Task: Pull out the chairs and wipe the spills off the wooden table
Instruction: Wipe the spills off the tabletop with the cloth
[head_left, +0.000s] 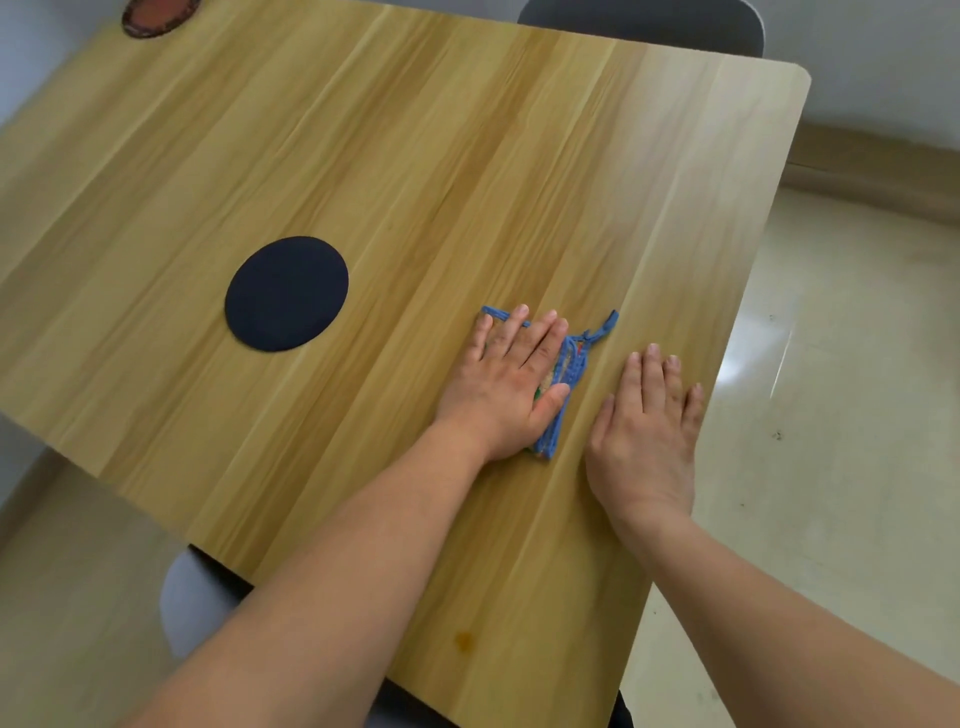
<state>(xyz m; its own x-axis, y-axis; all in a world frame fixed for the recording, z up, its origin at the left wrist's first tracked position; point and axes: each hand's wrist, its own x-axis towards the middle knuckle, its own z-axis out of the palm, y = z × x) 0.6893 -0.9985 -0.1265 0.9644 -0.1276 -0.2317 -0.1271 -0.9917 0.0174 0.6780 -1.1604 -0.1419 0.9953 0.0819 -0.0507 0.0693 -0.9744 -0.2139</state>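
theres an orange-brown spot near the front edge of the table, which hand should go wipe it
Left. The left hand already presses flat on the blue cloth, and the stain lies nearer its forearm. The right hand rests bare on the wooden table.

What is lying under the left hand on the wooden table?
A cloth with blue edging lies under the flat left hand. The hand covers most of it, so any spill beneath is hidden.
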